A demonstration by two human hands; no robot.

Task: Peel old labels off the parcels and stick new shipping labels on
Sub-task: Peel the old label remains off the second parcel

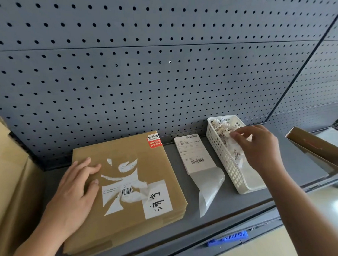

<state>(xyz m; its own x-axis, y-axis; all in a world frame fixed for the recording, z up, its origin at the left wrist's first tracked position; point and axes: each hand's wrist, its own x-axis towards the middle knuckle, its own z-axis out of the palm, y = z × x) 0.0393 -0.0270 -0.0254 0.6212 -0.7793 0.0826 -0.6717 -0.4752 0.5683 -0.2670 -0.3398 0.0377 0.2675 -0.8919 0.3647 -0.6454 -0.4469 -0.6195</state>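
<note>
Parcel: a flat brown cardboard parcel [120, 224] is laid on the grey table [233, 204], in front of a pegboard wall [161, 69].
Left hand: the left hand [75, 183] is pressed flat on the parcel's left side, fingers straight, nothing gripped.
Right hand: the right hand [257, 142] is held over a white basket [220, 150] of torn label scraps [223, 129]. Its fingertips are bent down among them, and it cannot be told whether a scrap is pinched.
Old label: only part has been removed. Ragged white remnants [118, 191] with a barcode are left stuck to the parcel top.
Other stickers: a red sticker [154, 141] and a handwritten white label [158, 199] are also seen on the parcel.
New label: a printed shipping label [195, 152] is lying between parcel and basket, its backing sheet [208, 186] partly peeled and curling.
Progress: judged roughly midway. More peeling is needed, and no new label has been applied.
</note>
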